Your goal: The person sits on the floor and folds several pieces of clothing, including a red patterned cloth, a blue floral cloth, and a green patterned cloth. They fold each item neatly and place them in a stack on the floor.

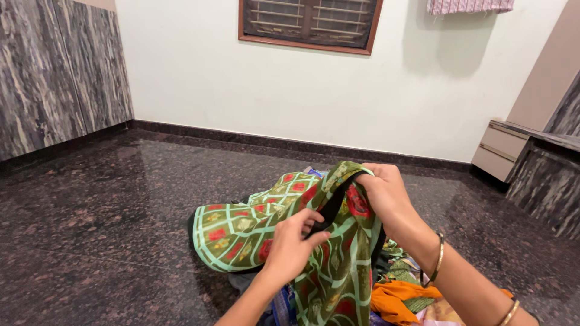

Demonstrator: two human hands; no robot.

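A green cloth with a pale lattice pattern and red flowers is lifted above a heap of clothes on the dark floor. My right hand grips its top fold, holding it up. My left hand pinches the cloth lower down, by a black edge or lining. Part of the cloth trails left onto the floor. A bangle sits on my right wrist.
Under the cloth lies a pile of clothes, among them an orange piece. The floor is polished dark granite. A white wall with a barred window stands ahead. A low cabinet and stone-faced ledge are at right.
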